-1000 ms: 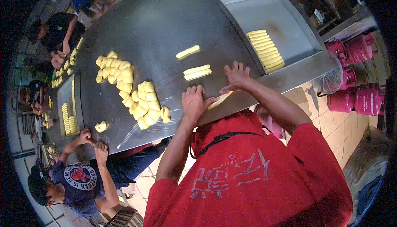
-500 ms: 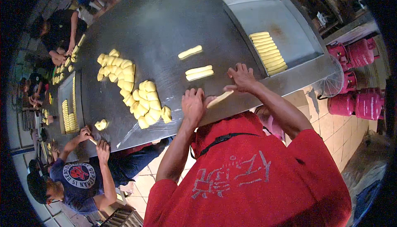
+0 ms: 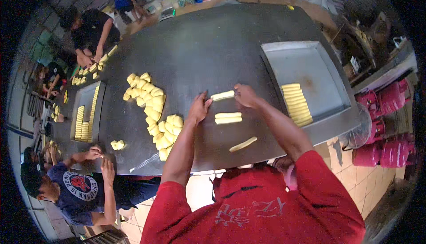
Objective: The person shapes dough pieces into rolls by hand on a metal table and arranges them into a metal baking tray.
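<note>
A short pale-yellow dough roll (image 3: 223, 95) lies crosswise on the dark metal table, between my two hands. My left hand (image 3: 199, 107) has its fingers and thumb at the roll's left end. At the right end, my right hand (image 3: 246, 96) has curled fingers closed on the tip. Just nearer to me, two dough rolls (image 3: 228, 118) lie side by side. A thinner dough strip (image 3: 243, 144) rests at a slant close to the table's near edge. Left of my left forearm sits a long heap of cut dough pieces (image 3: 153, 106).
A metal tray (image 3: 306, 66) on the right holds a row of dough rolls (image 3: 296, 104). Another tray (image 3: 101, 111) with rolls is at the left. Co-workers (image 3: 80, 195) handle dough along the left side. Pink gas cylinders (image 3: 392, 97) stand beyond the right edge.
My hands have left the thin strip near the table edge and reached farther forward to the single roll. The strip now lies free. The view has tilted up, showing more of the far room.
</note>
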The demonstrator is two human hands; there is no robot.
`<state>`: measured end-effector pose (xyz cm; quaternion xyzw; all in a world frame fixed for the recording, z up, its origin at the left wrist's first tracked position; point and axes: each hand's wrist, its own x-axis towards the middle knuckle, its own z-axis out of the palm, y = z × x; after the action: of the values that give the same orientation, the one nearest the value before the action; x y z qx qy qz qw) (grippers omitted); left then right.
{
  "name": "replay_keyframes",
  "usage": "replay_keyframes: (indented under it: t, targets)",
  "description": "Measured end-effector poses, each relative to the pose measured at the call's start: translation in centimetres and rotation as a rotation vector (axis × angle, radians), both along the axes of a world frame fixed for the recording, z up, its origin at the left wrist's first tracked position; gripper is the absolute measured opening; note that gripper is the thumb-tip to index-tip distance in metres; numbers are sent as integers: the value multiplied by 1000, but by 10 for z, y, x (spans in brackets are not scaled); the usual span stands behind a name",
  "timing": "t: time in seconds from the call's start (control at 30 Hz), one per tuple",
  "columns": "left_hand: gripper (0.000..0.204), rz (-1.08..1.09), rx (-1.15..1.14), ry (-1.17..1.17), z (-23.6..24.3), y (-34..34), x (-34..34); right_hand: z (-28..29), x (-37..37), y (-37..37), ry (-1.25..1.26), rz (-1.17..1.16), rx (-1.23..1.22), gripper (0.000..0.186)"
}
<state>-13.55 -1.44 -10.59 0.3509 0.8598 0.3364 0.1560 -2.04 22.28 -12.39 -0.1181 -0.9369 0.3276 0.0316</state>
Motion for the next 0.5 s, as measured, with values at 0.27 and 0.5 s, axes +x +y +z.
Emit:
replay_keyframes:
  t: [0.27,0.5]
  targets:
    - [27,8,61,-45,-1,9,6,36,22,-21,72,-3,-42,25]
    - [20,-58,165,-105,22,-45,160,23,163,-48,85,6,-221,26]
